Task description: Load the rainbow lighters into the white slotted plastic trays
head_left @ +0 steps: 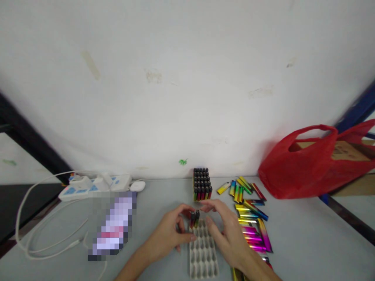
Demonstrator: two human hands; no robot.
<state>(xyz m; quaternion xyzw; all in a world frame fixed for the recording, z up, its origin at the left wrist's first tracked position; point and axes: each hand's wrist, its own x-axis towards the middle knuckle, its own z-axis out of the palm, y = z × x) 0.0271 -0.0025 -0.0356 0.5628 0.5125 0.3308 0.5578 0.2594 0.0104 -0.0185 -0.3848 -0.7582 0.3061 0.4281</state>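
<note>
A pale moulded tray (202,251) with rows of small hollows lies in front of me. Two black-topped lighters (195,219) stand upright at its far left corner. My left hand (170,230) curves round that corner, thumb over the tray's left side, index finger close behind the lighters; its fingers are apart. On the other side my right hand (227,230) arches over the tray's right edge, thumb and fingers spread, with nothing visible between them. Beyond the hands, a tight block of black-topped lighters (202,183) stands upright near the wall.
Shiny coloured metallic pieces (250,212) lie scattered to the right, some under my right forearm. A red bag (301,171) with a cardboard box stands at the far right. On the left are a power strip (95,187), a white cable (22,212) and a blurred phone-like object (115,226).
</note>
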